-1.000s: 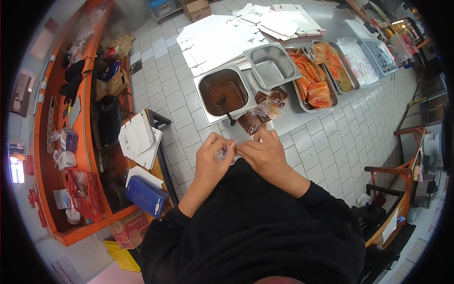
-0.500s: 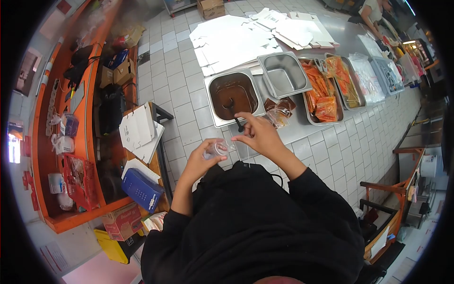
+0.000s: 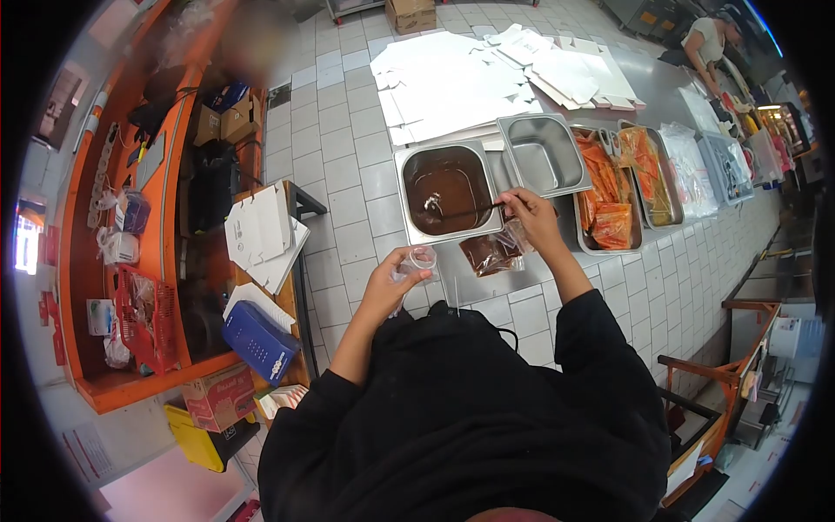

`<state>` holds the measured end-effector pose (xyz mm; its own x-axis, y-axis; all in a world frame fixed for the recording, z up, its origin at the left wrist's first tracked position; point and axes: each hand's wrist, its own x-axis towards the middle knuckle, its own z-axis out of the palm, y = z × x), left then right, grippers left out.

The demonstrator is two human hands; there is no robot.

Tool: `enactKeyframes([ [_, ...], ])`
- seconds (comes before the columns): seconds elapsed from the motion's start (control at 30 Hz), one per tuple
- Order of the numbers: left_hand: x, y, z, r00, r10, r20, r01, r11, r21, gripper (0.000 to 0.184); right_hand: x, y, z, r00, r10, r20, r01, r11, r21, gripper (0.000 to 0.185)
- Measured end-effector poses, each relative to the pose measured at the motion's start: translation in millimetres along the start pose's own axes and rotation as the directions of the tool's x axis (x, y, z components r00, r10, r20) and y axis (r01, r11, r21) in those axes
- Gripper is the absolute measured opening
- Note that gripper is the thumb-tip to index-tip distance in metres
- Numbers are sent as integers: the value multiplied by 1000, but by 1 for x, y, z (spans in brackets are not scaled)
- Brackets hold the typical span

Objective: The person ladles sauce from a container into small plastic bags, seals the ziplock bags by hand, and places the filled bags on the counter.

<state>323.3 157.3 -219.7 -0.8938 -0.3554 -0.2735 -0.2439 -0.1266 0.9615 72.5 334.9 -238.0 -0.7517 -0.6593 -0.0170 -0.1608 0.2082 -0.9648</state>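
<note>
My left hand [image 3: 396, 280] is closed around a small clear plastic cup [image 3: 424, 258] with its round opening facing up; loose clear film seems to hang by it. My right hand [image 3: 532, 216] grips the handle end of a dark ladle [image 3: 474, 210]. The ladle lies across a deep metal pan [image 3: 407, 196] of brown sauce [image 3: 444, 178], its bowl end down at the sauce. Just below my right hand, filled clear bags of brown sauce [image 3: 489, 254] rest on the metal table.
An unfilled metal pan [image 3: 546, 157] stands beside the sauce pan. Trays of orange packets [image 3: 606, 224] and yellowish packets [image 3: 644, 165] follow on the right, then clear bags [image 3: 687, 170]. White flattened cartons [image 3: 444, 78] cover the far table. Another person [image 3: 706, 48] works at the far right.
My right hand has moved away from the cup to the right, and the ladle handle has swung right with it. My left hand still holds the cup.
</note>
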Motion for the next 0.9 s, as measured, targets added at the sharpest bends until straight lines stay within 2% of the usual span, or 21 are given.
enactKeyframes([
  [0.07,0,-2,-2,1000,-21,-9,21,999,49,43,-6,4,-1,999,32,9,-32,997,67,22],
  [0.13,1,-10,-5,999,44,-30,-44,999,11,43,-13,-1,-2,982,189,-17,-180,955,234,25],
  [0.17,1,-5,-5,999,42,-27,-41,999,13,43,-17,-5,-1,981,192,-19,-182,954,236,25],
  [0.23,-2,8,-4,994,61,-91,-75,983,-166,48,-24,-13,2,951,302,-62,-240,853,463,28],
  [0.27,0,6,-6,994,60,-89,-74,984,-164,48,-27,-10,2,951,303,-64,-240,852,466,28],
  [0.33,3,2,-11,982,143,-120,-155,983,-94,49,-31,-2,2,914,403,-54,-297,752,588,30],
  [0.47,8,15,-10,982,128,-140,-141,986,-90,46,-37,-6,2,882,470,-34,-331,669,665,31],
  [0.57,19,23,-4,974,154,-166,-161,987,-29,44,-40,-20,-2,888,455,-64,-282,650,705,29],
  [0.63,27,30,-1,971,136,-198,-136,991,9,41,-42,-37,-5,920,364,-147,-176,717,674,29],
  [0.67,31,32,0,971,139,-194,-140,990,9,41,-44,-46,-6,920,361,-151,-172,719,674,29],
  [0.73,40,37,1,972,145,-187,-143,989,24,42,-48,-67,-6,938,230,-259,-38,812,583,31],
  [0.8,46,42,4,969,153,-192,-154,988,11,43,-55,-86,-5,940,181,-288,3,843,537,31],
  [0.87,51,47,6,967,160,-199,-164,987,-3,44,-64,-100,-3,932,-67,-356,179,939,292,26],
  [0.9,53,49,6,967,153,-202,-159,987,-16,46,-68,-105,0,931,-70,-358,182,939,291,26],
])
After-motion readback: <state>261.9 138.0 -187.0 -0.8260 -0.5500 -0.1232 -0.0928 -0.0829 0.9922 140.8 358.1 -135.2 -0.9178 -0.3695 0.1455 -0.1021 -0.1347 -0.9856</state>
